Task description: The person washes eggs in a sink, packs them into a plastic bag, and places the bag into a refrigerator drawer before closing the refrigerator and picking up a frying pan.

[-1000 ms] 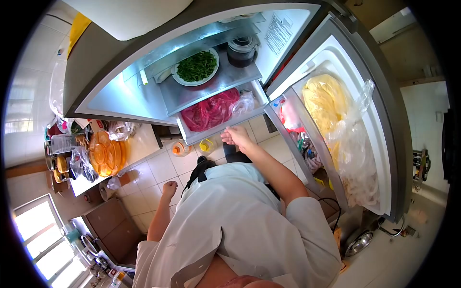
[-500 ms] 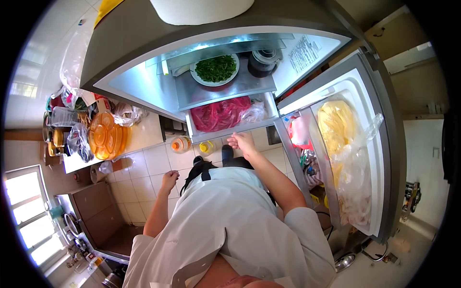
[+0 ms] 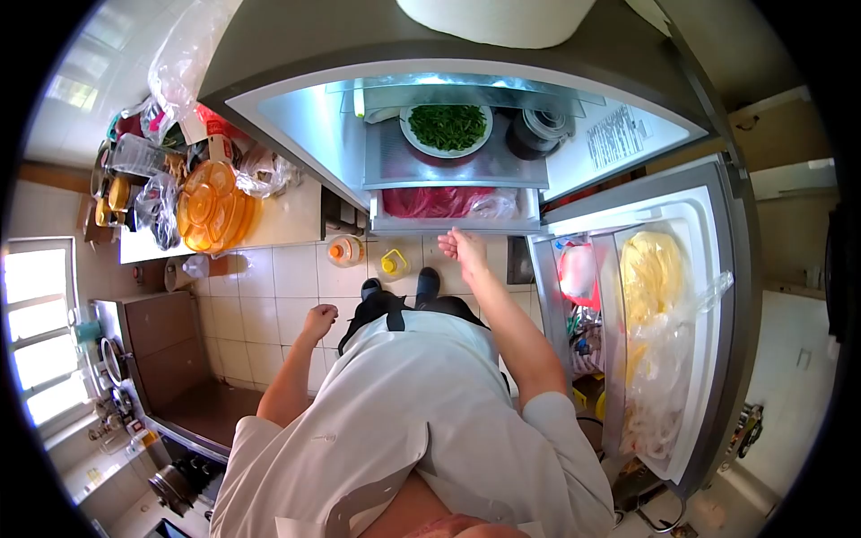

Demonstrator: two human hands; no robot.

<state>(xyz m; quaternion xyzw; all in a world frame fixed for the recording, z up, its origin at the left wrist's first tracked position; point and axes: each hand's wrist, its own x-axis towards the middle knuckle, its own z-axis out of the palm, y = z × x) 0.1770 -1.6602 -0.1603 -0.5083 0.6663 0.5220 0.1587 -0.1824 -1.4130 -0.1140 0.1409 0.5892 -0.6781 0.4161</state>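
My right hand (image 3: 466, 255) is at the front edge of a fridge drawer (image 3: 456, 226), palm turned up, with nothing held in its loosely spread fingers. Inside this partly pulled-out drawer lie a red plastic bag (image 3: 426, 202) and a clear bag (image 3: 493, 204). My left hand (image 3: 319, 321) hangs low over the floor, its fingers curled in and nothing visible in them. On the shelf above the drawer, a white plate of chopped greens (image 3: 447, 127) stands beside a dark lidded jar (image 3: 529, 139).
The fridge door (image 3: 731, 332) stands wide open on the right, with a yellow bag (image 3: 650, 264) in its rack. Two bottles, one orange-capped (image 3: 343, 251) and one yellow (image 3: 393, 263), stand on the floor. An orange tray (image 3: 213, 208) sits on the left counter.
The drawer has slid further into the fridge, so less of the red bag shows. My right hand has stayed by its front edge. The view has shifted slightly.
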